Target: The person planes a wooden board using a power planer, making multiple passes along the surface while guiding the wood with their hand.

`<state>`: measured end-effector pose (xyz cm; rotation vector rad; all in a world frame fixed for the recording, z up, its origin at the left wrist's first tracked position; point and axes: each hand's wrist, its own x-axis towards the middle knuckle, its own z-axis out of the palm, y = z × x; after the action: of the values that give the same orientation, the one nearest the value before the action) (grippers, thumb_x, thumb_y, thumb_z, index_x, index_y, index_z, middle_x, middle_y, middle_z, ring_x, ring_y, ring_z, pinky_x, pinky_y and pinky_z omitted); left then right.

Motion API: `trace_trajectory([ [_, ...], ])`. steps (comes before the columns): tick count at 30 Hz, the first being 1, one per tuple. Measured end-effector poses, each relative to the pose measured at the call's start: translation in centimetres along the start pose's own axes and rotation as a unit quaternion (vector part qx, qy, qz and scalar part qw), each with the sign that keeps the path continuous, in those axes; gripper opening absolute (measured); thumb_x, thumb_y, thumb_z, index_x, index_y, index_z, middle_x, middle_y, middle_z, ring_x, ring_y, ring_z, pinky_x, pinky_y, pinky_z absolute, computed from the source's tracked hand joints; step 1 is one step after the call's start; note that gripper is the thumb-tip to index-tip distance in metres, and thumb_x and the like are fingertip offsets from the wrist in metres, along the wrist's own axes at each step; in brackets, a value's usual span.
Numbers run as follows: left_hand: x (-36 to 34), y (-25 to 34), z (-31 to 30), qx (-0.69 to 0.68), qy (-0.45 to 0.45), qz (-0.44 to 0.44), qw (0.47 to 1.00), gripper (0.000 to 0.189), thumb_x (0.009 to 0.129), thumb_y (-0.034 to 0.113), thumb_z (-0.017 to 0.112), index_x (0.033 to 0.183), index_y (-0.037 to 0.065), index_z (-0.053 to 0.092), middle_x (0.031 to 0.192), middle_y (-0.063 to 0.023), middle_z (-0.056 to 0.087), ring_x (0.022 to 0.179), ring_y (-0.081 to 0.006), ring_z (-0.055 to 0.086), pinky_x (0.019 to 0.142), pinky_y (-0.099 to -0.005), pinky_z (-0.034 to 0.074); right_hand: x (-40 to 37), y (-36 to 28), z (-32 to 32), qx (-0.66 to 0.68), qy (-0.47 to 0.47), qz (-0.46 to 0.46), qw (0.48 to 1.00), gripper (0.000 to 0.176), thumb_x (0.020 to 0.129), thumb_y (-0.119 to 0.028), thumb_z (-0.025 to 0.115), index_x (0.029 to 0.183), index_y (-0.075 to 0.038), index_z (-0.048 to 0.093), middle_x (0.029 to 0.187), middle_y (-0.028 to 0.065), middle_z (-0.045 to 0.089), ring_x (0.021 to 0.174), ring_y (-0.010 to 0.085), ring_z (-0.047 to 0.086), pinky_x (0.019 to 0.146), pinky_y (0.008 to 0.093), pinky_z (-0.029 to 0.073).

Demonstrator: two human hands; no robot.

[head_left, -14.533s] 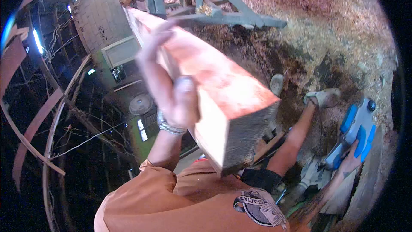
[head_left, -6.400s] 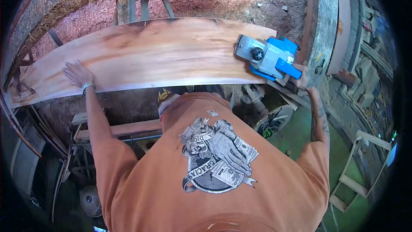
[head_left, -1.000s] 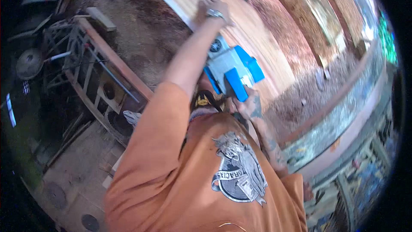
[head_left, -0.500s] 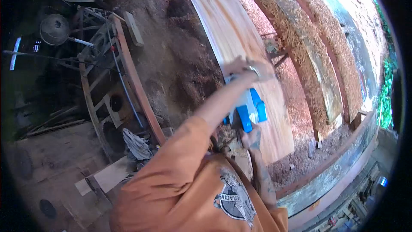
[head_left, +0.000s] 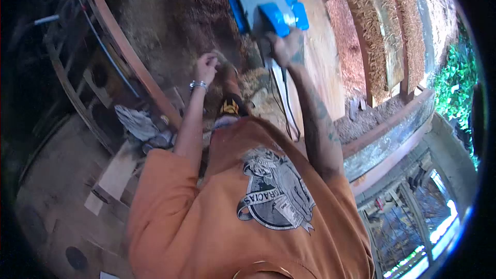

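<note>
My right hand (head_left: 288, 50) is wrapped around the rear handle of a blue and grey electric hand planer (head_left: 266, 8), at the top of the view. The planer is over the left edge of a long pale wooden board (head_left: 323, 67); whether its sole touches the wood is hidden. A black cord (head_left: 285, 98) hangs from its back end. My left hand (head_left: 206, 67), with a bracelet at the wrist, is off the planer and the board. Its fingers are loosely bent, slightly apart, and I see nothing in them. It is above the shaving-strewn floor, near my lower leg (head_left: 231, 85).
Thick beams (head_left: 382, 36) heaped with wood shavings lie right of the board. A timber frame (head_left: 121, 36) stands at left, with a grey cloth (head_left: 135, 121) by its lower end. A raised ledge (head_left: 392, 129) runs along the lower right.
My left hand has come off the planer's front area and swung back to the left. The planer and board now appear higher in the view, as my head has tilted down.
</note>
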<state>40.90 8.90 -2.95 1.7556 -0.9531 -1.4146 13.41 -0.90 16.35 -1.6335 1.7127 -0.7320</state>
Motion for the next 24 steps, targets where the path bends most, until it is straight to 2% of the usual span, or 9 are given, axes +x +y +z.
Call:
trace_trajectory([
  [2, -3.4, -5.1, 2.8, 0.215, -0.018, 0.085, 0.973, 0.021, 0.101, 0.017, 0.061, 0.113, 0.002, 0.07, 0.096, -0.0118, 0.075, 0.085, -0.0222, 0.074, 0.067, -0.0333, 0.058, 1.4, -0.9, 0.0, 0.001, -0.017, 0.032, 0.999, 0.037, 0.076, -0.031, 0.073, 0.088, 0.005, 0.072, 0.075, 0.0282, 0.069, 0.072, 0.0424, 0.071, 0.069, 0.0484, 0.054],
  [5, -7.2, -12.9, 8.3, 0.028, -0.148, -0.138, 0.979, 0.025, 0.098, 0.023, 0.063, 0.109, 0.002, 0.071, 0.09, -0.0149, 0.073, 0.083, -0.0266, 0.073, 0.076, -0.0389, 0.057, 4.0, -1.9, 0.5, 0.019, -0.011, 0.085, 0.996, 0.039, 0.077, -0.032, 0.074, 0.087, 0.005, 0.073, 0.076, 0.0266, 0.071, 0.073, 0.0397, 0.072, 0.07, 0.0467, 0.055],
  [11, -11.5, -17.8, 17.9, 0.212, -0.331, 0.02, 0.919, 0.029, 0.093, 0.016, 0.064, 0.12, 0.005, 0.066, 0.094, -0.0153, 0.073, 0.083, -0.027, 0.071, 0.079, -0.0396, 0.058, 7.1, -3.0, 0.9, 0.165, -0.066, 0.126, 0.976, 0.025, 0.086, -0.025, 0.069, 0.082, 0.0, 0.067, 0.063, 0.0104, 0.063, 0.052, 0.0238, 0.061, 0.047, 0.04, 0.048],
  [12, -11.6, -17.5, 19.5, 0.228, -0.382, -0.033, 0.895, 0.041, 0.087, 0.018, 0.062, 0.127, 0.007, 0.065, 0.123, -0.0191, 0.07, 0.113, -0.0357, 0.068, 0.096, -0.0445, 0.055, 7.0, -4.7, 0.9, 0.141, -0.037, 0.09, 0.985, 0.017, 0.084, -0.018, 0.066, 0.076, -0.003, 0.062, 0.058, 0.0035, 0.053, 0.047, 0.0163, 0.053, 0.041, 0.0343, 0.042],
  [15, -14.6, -19.3, 25.4, 0.136, -0.272, 0.341, 0.889, 0.057, 0.084, 0.01, 0.064, 0.139, 0.003, 0.053, 0.133, -0.0223, 0.064, 0.118, -0.0385, 0.065, 0.098, -0.0441, 0.054, 7.2, -3.7, 0.9, 0.195, -0.057, 0.116, 0.972, 0.018, 0.084, -0.018, 0.066, 0.074, -0.005, 0.059, 0.059, 0.0035, 0.053, 0.046, 0.0153, 0.051, 0.041, 0.0336, 0.04],
  [17, -15.9, -13.0, 25.7, 0.26, -0.508, 0.035, 0.821, 0.071, 0.078, 0.001, 0.068, 0.146, -0.001, 0.044, 0.137, -0.0239, 0.061, 0.122, -0.0401, 0.063, 0.101, -0.0438, 0.053, 7.6, -3.1, 1.0, 0.209, -0.066, 0.122, 0.968, 0.017, 0.084, -0.017, 0.066, 0.072, -0.006, 0.059, 0.058, 0.0025, 0.052, 0.047, 0.0143, 0.05, 0.043, 0.0331, 0.04],
  [18, -17.1, -13.5, 26.3, 0.235, -0.502, 0.208, 0.806, 0.075, 0.072, -0.003, 0.071, 0.143, 0.002, 0.047, 0.135, -0.0232, 0.062, 0.122, -0.0397, 0.063, 0.099, -0.0439, 0.054, 7.3, -3.5, 1.1, 0.212, -0.056, 0.119, 0.968, 0.017, 0.083, -0.017, 0.066, 0.072, -0.006, 0.059, 0.058, 0.0023, 0.052, 0.048, 0.0143, 0.05, 0.043, 0.0332, 0.04],
  [20, -21.1, -21.9, 31.3, 0.355, -0.625, 0.155, 0.678, 0.051, 0.083, 0.014, 0.065, 0.133, 0.005, 0.06, 0.124, -0.0233, 0.068, 0.109, -0.0379, 0.068, 0.088, -0.0443, 0.058, 6.9, -5.2, 1.0, 0.18, -0.048, 0.121, 0.975, 0.017, 0.083, -0.017, 0.065, 0.073, -0.006, 0.058, 0.057, 0.0019, 0.051, 0.048, 0.0148, 0.05, 0.045, 0.0332, 0.04],
  [24, -25.6, -21.6, 29.0, 0.128, -0.572, -0.038, 0.809, 0.033, 0.094, 0.03, 0.058, 0.109, 0.005, 0.073, 0.115, -0.0155, 0.072, 0.104, -0.0317, 0.069, 0.093, -0.0446, 0.053, 7.6, -3.3, 1.4, 0.233, -0.043, 0.097, 0.967, 0.015, 0.082, -0.015, 0.064, 0.073, -0.006, 0.058, 0.061, 0.003, 0.053, 0.05, 0.0147, 0.051, 0.046, 0.0326, 0.038],
])
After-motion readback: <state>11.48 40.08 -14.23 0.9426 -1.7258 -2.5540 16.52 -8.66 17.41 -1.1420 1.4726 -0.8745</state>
